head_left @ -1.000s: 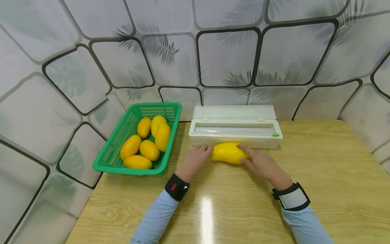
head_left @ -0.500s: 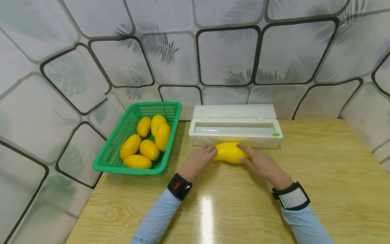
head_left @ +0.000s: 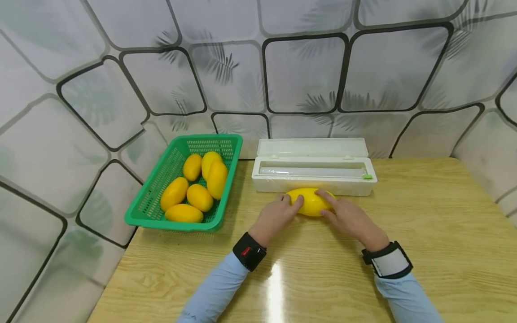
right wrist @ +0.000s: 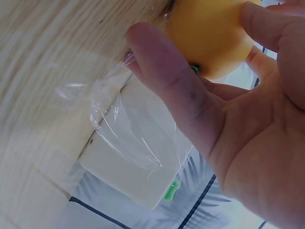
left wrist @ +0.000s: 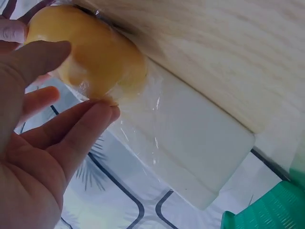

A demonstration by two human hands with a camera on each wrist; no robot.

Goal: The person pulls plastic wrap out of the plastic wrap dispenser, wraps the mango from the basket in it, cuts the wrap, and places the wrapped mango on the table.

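A yellow mango (head_left: 310, 205) lies crosswise on the table, close in front of a white cling film dispenser (head_left: 266, 185). My left hand (head_left: 275, 218) holds its left end, thumb on top and fingertips at the tip. On the right end, my right hand (head_left: 352, 219) grips with fingers over the top and the thumb low on the near side. Clear cling film (right wrist: 102, 112) shows past the mango's right end in the right wrist view, wrinkled and loose. The left wrist view has film close around the mango's tip too. The mango's underside is hidden.
A green plastic basket (head_left: 169, 226) with several yellow mangoes (head_left: 173, 194) stands to the left. The dispenser's lid (head_left: 313, 146) is raised, showing the film roll (head_left: 311, 172) and a green slider (head_left: 367, 177). A patterned wall covering (head_left: 304, 74) rises behind the wooden table (head_left: 436, 215).
My left hand has moved right, from the mango's left tip further onto it, its thumb now over the top. My right hand has kept its place on the right end.
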